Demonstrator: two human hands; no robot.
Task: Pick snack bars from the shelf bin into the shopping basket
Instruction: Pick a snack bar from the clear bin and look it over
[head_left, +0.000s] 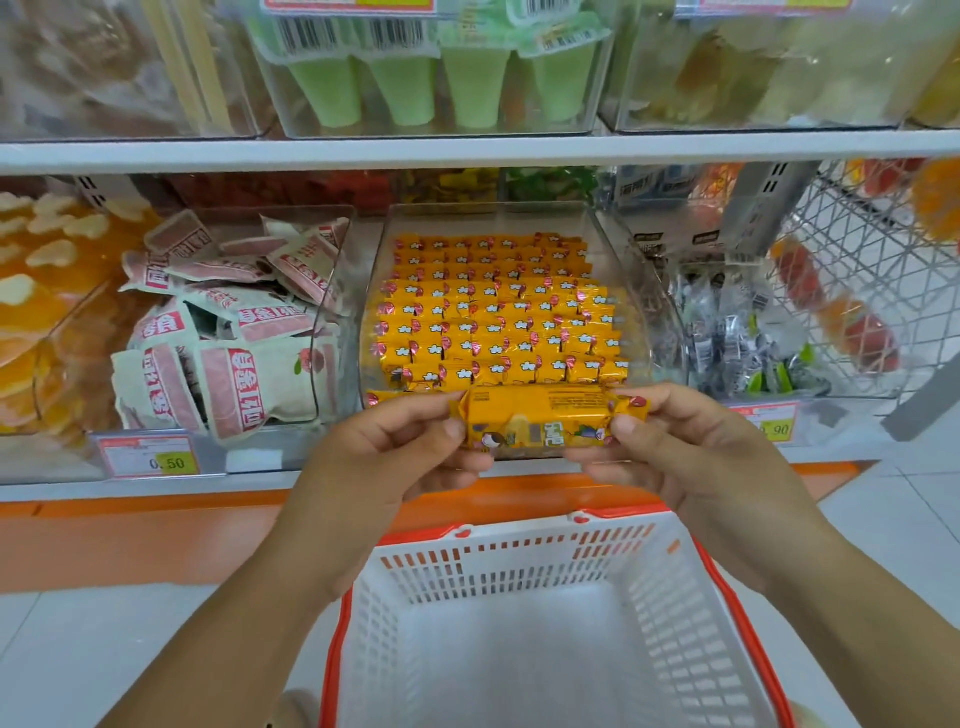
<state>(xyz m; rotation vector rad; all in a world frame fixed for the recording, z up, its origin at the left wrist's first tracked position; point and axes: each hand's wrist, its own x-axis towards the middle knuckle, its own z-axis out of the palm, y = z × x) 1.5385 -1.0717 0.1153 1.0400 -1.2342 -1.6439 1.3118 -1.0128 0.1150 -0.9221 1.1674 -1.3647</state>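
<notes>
A clear shelf bin (618, 249) at centre holds several rows of orange-wrapped snack bars (493, 312). In front of the bin, I hold a bunch of orange snack bars (540, 418) level between both hands. My left hand (395, 447) pinches the left end of the bunch and my right hand (670, 441) pinches the right end. Directly below them stands a white shopping basket (675, 597) with an orange-red rim, and nothing is visible inside it.
A bin of white-and-pink snack packs (228, 332) sits to the left, and a bin of dark wrapped sweets (737, 338) to the right. Green cups (441, 88) fill the upper shelf. Price tags (150, 457) line the shelf edge. A wire rack (872, 260) stands far right.
</notes>
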